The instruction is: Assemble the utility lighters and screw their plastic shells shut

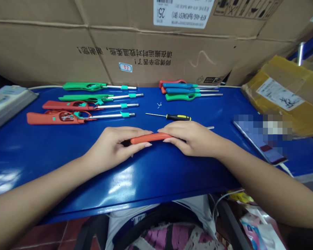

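Note:
Between my two hands is an orange-red long-nosed lighter [152, 138], held level above the front of the table. My left hand [114, 144] pinches its left end between thumb and fingers. At the other end my right hand [194, 139] grips it the same way and hides much of that side. A metal rod tip [210, 127] shows past the right hand. Just behind the hands lies a screwdriver [178, 117] with a black and yellow handle, its thin shaft to the left. Several tiny white pieces [159, 105], perhaps screws, lie behind it.
Several opened lighters [56, 117] lie in a row at left, with teal pieces on their rods. More lighters [181, 97] are grouped at back right. A large carton [135, 45] stands behind the blue table [156, 180]. At right are a phone [261, 142] and a taped box [289, 93].

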Tool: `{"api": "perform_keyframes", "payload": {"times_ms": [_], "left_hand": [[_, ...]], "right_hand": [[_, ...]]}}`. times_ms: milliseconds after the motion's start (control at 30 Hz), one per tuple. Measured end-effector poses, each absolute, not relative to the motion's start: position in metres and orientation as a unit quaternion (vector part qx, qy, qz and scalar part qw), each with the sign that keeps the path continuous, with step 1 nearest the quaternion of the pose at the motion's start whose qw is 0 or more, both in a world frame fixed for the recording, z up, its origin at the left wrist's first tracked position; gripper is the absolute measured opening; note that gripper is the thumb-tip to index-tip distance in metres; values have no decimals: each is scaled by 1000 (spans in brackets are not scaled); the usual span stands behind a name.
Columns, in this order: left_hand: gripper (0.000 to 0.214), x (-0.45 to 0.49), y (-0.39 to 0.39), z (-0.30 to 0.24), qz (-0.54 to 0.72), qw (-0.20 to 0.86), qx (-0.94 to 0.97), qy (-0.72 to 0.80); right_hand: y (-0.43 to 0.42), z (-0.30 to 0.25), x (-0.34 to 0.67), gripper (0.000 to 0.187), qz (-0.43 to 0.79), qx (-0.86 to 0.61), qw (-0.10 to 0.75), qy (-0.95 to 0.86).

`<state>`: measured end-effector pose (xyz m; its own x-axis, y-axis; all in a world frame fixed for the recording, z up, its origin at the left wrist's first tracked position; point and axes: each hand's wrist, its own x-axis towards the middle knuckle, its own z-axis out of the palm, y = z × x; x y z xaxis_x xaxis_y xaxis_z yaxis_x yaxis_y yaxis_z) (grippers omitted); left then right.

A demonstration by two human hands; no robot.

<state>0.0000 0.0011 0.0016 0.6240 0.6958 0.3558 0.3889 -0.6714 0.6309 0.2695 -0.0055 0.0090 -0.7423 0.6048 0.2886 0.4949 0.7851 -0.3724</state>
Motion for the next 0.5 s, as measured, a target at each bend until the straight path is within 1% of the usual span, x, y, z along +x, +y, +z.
{"api": "perform_keyframes", "payload": {"times_ms": [200, 367, 500], "left_hand": [[31, -1, -2, 2, 274, 264, 860, 339], [33, 2, -2, 7, 289, 274, 836, 378], [26, 2, -2, 10, 313, 269, 836, 361]], "right_hand": [[-7, 11, 267, 26, 159, -317, 192, -915], [-7, 16, 269, 30, 163, -342, 193, -905], [-6, 18, 273, 27, 148, -373, 152, -903]]}}
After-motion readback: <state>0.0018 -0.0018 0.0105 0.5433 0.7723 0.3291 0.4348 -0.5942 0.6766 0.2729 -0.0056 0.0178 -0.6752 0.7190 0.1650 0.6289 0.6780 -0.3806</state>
